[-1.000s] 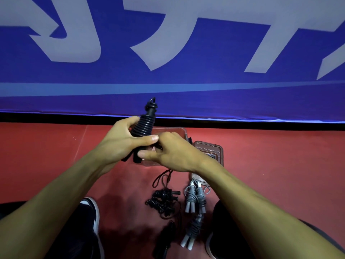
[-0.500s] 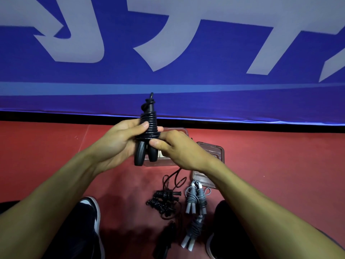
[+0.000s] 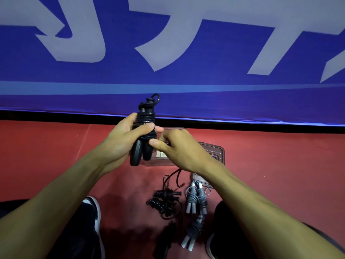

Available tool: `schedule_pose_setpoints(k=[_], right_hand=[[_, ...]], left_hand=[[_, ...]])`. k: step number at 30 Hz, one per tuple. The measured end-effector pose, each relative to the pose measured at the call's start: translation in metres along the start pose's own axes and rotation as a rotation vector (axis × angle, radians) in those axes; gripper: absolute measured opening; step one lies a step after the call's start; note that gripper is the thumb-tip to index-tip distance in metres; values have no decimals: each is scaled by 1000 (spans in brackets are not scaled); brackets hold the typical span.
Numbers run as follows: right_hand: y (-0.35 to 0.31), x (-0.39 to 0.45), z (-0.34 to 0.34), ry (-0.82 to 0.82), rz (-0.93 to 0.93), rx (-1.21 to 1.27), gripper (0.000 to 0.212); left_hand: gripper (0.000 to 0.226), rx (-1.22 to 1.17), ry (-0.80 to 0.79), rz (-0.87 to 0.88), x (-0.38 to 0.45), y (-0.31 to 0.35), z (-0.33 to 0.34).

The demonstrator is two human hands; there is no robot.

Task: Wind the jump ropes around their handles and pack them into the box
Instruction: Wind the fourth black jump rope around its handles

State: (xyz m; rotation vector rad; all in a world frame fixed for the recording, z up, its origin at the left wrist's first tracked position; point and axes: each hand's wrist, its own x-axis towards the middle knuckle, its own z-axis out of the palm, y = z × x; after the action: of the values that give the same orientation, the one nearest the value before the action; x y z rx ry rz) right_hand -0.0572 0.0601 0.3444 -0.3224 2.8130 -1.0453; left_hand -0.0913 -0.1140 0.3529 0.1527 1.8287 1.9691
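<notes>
Your two hands meet at chest height, forearms reaching in from both lower corners.

Your left hand (image 3: 121, 141) is curled, thumb laid across the front; your right hand (image 3: 179, 150) pinches with thumb and bent fingers just beside it.

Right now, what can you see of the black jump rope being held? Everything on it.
The black jump rope is two matte black handles held side by side, upright, butt ends down, with black cord coiled tightly round their upper half and a small loop sticking out on top. The left hand wraps the coiled part; the right hand pinches the cord at the lowest coil. It is held in the air above the clear box.
</notes>
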Motion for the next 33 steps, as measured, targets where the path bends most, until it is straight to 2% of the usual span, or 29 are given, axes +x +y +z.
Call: schedule_pose_setpoints(k=[6, 10, 14, 16, 18, 21, 24, 25, 28, 31, 33], right_hand=[[2, 2, 2, -4, 8, 33, 43], [-2, 1, 2, -13, 23, 63, 40], [-4, 2, 4, -83, -19, 39, 29], [-3, 2, 4, -109, -22, 4, 34], [2, 3, 7, -127, -4, -28, 36], [8, 3, 10, -135, 24, -78, 48], [10, 1, 13, -127, 3, -76, 56], [9, 0, 12, -126, -6, -71, 55], [8, 0, 7, -124, 1, -42, 33], [2, -2, 1, -124, -7, -7, 40], [-2, -2, 0, -123, -8, 23, 40]], left_hand=[[31, 102, 99, 54, 2, -3, -1], [42, 130, 163, 111, 2, -3, 2], [53, 317, 221, 179, 2, -10, 6], [53, 352, 222, 169, 2, -16, 8], [54, 363, 190, 147, 2, -20, 9], [57, 342, 53, 102, 2, -21, 9], [47, 196, -87, 39, 1, -17, 6], [45, 137, -120, 22, 1, -14, 4], [49, 24, -217, 3, 1, -7, -3], [46, 61, -301, 6, 2, -2, -12], [46, 114, -288, 24, 2, -2, -16]])
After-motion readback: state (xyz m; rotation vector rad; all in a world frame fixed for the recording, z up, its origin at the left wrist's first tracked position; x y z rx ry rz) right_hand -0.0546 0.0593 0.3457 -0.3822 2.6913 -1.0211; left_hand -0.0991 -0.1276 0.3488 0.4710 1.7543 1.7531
